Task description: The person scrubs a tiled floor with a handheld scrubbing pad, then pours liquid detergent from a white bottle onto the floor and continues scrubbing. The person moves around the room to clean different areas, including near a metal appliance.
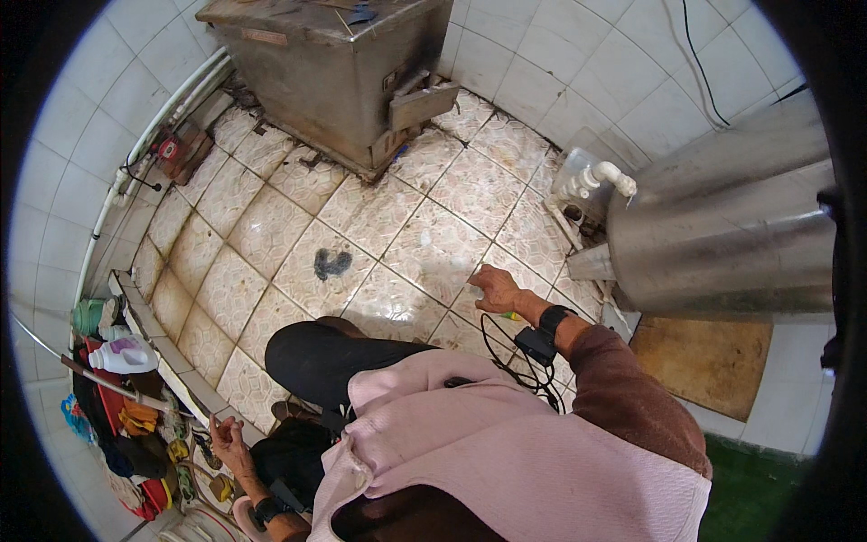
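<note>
My left hand [230, 444] is low on the left, above a tiled ledge [179, 372], with its fingers bent apart and nothing visible in them. The end of a long thin pole [115, 385] comes close to its fingertips; whether they touch, I cannot tell. My right hand [496, 288] hangs over the patterned floor tiles [427, 223], its fingers loosely bent and apart, holding nothing I can see. Dark bands and small black boxes sit on both wrists. A black cable [498, 345] loops below the right wrist. A dark grey patch [332, 263] lies on the floor.
A grimy metal cabinet [311, 88] stands at the far wall. On the right is a large steel tank [725, 217] beside white pipe fittings [596, 177]. A white jug [123, 355], cloths and footwear crowd the left corner. A red pump-like device [168, 149] sits by white wall pipes [108, 196].
</note>
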